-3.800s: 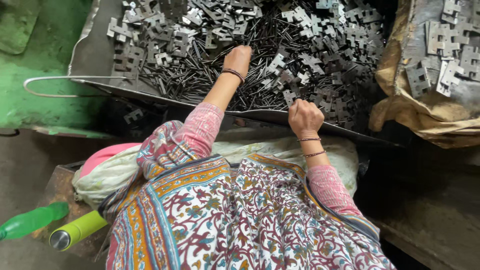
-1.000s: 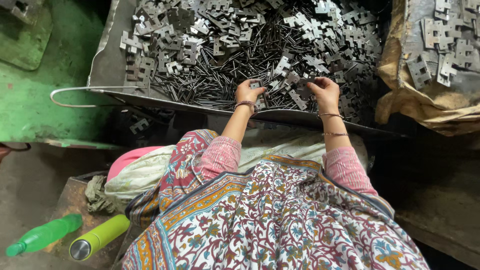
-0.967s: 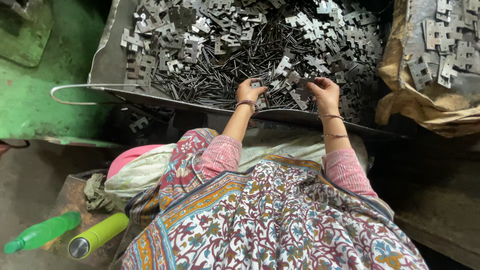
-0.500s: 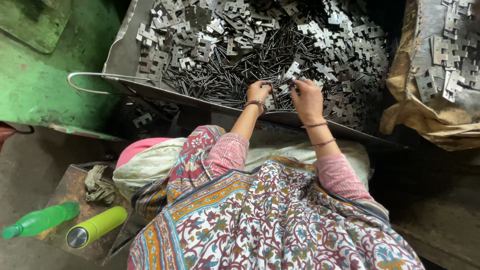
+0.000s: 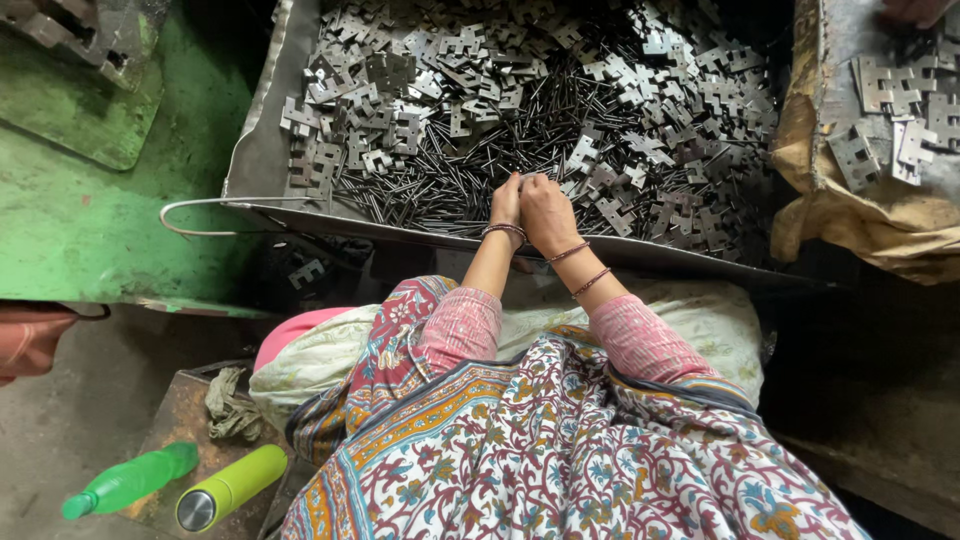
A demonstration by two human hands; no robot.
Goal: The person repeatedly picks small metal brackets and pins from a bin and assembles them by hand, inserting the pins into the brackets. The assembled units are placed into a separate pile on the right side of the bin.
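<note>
Left hand (image 5: 505,200): fingers bunched, pressed against right hand, over pins; grip contents can't tell.
Right hand (image 5: 545,210): curled, touching left; small part likely pinched between the two, not clear.
Tray (image 5: 262,150): sheet-metal, wire handle at 9 o'clock, holds all stock.
Pins (image 5: 440,180): dark thin rods, loose heap mid-tray, directly under and at 9 o'clock of hands.
Plates (image 5: 400,70): stamped notched pcs, grey, piled from 10 to 2 o'clock of hands.
Handling (judgement): pins light, stiff, prob. oily, roll easily; pinch mid-shaft. Plates rigid, light, edges likely sharp; take by flat faces, not notches.
Sack (image 5: 820,220): at 3 o'clock, more plates on top.
Bottles (image 5: 130,480): green one and lime flask (image 5: 232,487), at 7 o'clock, floor level.
Green surface (image 5: 90,220): at 9 o'clock, beside tray.
</note>
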